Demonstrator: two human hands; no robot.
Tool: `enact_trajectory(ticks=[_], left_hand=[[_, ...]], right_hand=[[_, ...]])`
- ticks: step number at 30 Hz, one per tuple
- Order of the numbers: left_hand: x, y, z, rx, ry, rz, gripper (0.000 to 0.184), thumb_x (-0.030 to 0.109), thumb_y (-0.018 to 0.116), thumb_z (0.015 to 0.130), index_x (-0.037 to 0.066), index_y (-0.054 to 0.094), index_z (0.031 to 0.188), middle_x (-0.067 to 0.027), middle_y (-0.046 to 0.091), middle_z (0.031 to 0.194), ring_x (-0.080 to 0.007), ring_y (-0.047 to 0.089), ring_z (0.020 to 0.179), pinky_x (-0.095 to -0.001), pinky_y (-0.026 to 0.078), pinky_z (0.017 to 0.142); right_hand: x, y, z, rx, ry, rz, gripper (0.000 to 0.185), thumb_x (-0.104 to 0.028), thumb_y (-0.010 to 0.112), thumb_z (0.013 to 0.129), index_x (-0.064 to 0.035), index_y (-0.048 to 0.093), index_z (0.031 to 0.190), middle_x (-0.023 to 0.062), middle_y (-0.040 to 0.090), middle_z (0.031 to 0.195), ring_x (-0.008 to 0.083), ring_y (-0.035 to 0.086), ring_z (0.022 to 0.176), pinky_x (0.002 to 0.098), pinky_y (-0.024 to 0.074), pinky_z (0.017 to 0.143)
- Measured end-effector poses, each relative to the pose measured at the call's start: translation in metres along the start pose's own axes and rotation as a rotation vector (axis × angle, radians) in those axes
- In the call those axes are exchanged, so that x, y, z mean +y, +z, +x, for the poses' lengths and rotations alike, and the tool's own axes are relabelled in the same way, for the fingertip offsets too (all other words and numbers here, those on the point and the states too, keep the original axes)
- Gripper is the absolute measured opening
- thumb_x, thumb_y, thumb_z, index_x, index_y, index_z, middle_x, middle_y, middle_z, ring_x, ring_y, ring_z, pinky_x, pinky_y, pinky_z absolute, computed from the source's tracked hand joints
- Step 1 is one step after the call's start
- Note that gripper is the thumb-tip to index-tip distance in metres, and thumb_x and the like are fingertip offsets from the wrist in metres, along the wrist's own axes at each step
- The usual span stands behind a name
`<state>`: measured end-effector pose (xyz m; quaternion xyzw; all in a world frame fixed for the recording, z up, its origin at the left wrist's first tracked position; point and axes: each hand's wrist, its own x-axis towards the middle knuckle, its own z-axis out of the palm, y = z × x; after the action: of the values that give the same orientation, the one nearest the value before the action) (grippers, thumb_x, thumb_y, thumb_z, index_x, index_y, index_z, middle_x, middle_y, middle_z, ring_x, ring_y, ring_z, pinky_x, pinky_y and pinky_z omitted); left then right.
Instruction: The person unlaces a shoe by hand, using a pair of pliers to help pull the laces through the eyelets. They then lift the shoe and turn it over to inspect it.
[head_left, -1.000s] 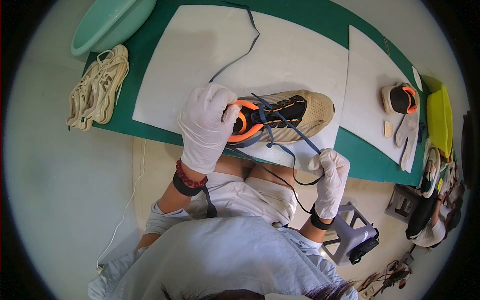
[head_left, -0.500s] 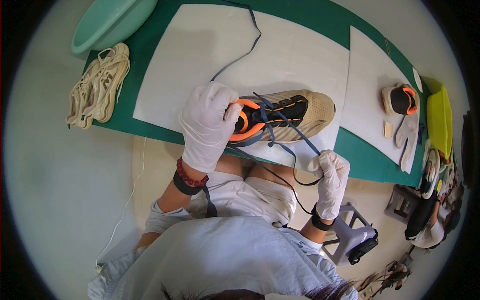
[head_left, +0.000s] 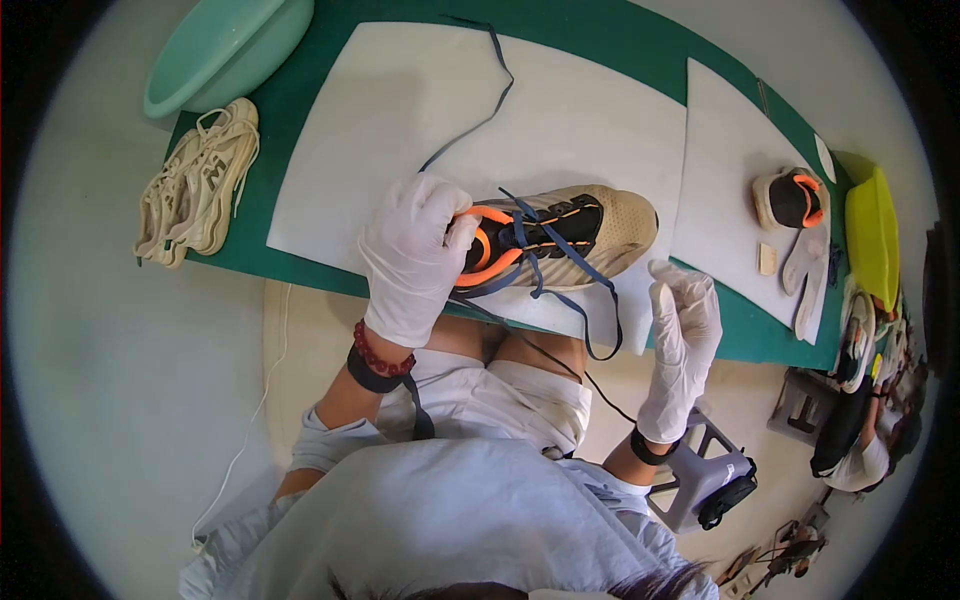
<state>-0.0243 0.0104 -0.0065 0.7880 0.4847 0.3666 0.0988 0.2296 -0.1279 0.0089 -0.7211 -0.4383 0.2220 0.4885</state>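
Head view: the person's gloved right hand (head_left: 685, 320) is near the table's edge, its fingers half curled and clasping nothing, just beside a drooping loop of blue lace (head_left: 580, 257). The gloved left hand (head_left: 410, 245) pinches the orange-lined heel collar of the beige-and-black shoe (head_left: 580, 222) (whether it also grips lace cannot be told), which lies toe rightward on the white mat (head_left: 560, 110). Farther off, pale sneakers (head_left: 210, 190) rest at left below a teal basin (head_left: 230, 50); at right another orange-lined shoe (head_left: 795, 200) stands by insoles (head_left: 805, 270)
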Motion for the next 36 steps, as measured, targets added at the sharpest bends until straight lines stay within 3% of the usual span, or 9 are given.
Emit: enact_trajectory(ticks=[5,8,15,19,22,25,29,32,36], left_hand=[[0.002,-0.001,0.000,0.004,0.012,0.000,0.019,0.009,0.081,0.079,0.013,0.068,0.092,-0.0037,0.065,0.092,-0.0296,0.062,0.087,-0.0421,0.051,0.074],[0.000,0.000,0.000,0.007,0.019,-0.001,0.020,0.009,0.081,0.079,0.013,0.067,0.092,-0.0038,0.065,0.092,-0.0296,0.061,0.087,-0.0422,0.051,0.074],[-0.002,0.003,0.001,0.013,0.037,-0.009,0.020,0.008,0.081,0.080,0.012,0.066,0.093,-0.0045,0.064,0.091,-0.0300,0.060,0.085,-0.0428,0.050,0.073],[-0.002,0.003,0.000,0.027,0.049,-0.025,0.020,0.009,0.080,0.081,0.012,0.066,0.093,-0.0050,0.063,0.090,-0.0302,0.060,0.085,-0.0432,0.050,0.072],[-0.002,0.002,0.001,0.047,0.073,-0.017,0.019,0.009,0.080,0.081,0.012,0.066,0.093,-0.0050,0.064,0.091,-0.0302,0.060,0.085,-0.0433,0.050,0.072],[0.000,-0.001,0.000,-0.023,0.003,0.005,0.022,0.002,0.082,0.080,0.008,0.068,0.095,-0.0063,0.067,0.095,-0.0300,0.064,0.090,-0.0403,0.052,0.080],[-0.002,0.003,0.001,0.035,0.052,-0.013,0.020,0.008,0.080,0.080,0.012,0.066,0.093,-0.0054,0.063,0.090,-0.0306,0.060,0.085,-0.0434,0.050,0.072],[-0.001,0.000,0.002,0.019,0.047,-0.007,0.021,0.008,0.081,0.079,0.012,0.065,0.093,-0.0055,0.063,0.090,-0.0307,0.060,0.085,-0.0435,0.050,0.072],[0.000,0.000,0.001,0.013,0.040,-0.004,0.021,0.008,0.081,0.079,0.012,0.066,0.092,-0.0055,0.063,0.090,-0.0309,0.060,0.084,-0.0434,0.050,0.072]], right_hand=[[-0.019,0.029,0.016,-0.078,-0.285,-0.312,0.033,-0.033,0.083,0.094,-0.0066,0.075,0.114,0.0126,0.069,0.104,0.0309,0.063,0.102,0.0408,0.0500,0.096],[-0.015,0.045,0.015,-0.194,-0.222,-0.332,0.029,-0.032,0.085,0.091,-0.0073,0.070,0.098,0.0100,0.069,0.098,0.0327,0.062,0.097,0.0433,0.0504,0.090],[-0.009,0.046,0.010,-0.101,-0.332,-0.420,0.022,-0.026,0.082,0.092,-0.0089,0.069,0.094,0.0094,0.067,0.095,0.0310,0.063,0.095,0.0443,0.0507,0.085],[0.000,0.049,0.006,-0.110,-0.320,-0.385,0.022,-0.025,0.081,0.093,-0.0074,0.067,0.092,0.0103,0.066,0.093,0.0323,0.064,0.088,0.0430,0.0518,0.076],[-0.007,0.041,0.003,-0.226,-0.154,-0.243,0.025,-0.027,0.078,0.097,-0.0056,0.066,0.091,0.0132,0.064,0.091,0.0357,0.063,0.085,0.0442,0.0507,0.076],[-0.007,0.031,-0.002,-0.410,-0.047,-0.251,0.031,-0.032,0.074,0.100,-0.0039,0.066,0.090,0.0167,0.062,0.087,0.0392,0.061,0.083,0.0455,0.0491,0.075],[-0.002,0.029,-0.003,-0.453,-0.127,-0.219,0.036,-0.034,0.070,0.104,-0.0027,0.064,0.087,0.0187,0.058,0.083,0.0422,0.059,0.081,0.0474,0.0476,0.073],[0.001,0.025,-0.003,-0.419,-0.131,-0.180,0.043,-0.036,0.068,0.106,0.0004,0.061,0.085,0.0143,0.055,0.081,0.0315,0.054,0.075,0.0402,0.0460,0.071],[0.006,0.024,-0.004,-0.412,-0.117,-0.119,0.040,-0.032,0.069,0.105,-0.0005,0.060,0.083,0.0137,0.055,0.080,0.0331,0.055,0.076,0.0406,0.0467,0.072]])
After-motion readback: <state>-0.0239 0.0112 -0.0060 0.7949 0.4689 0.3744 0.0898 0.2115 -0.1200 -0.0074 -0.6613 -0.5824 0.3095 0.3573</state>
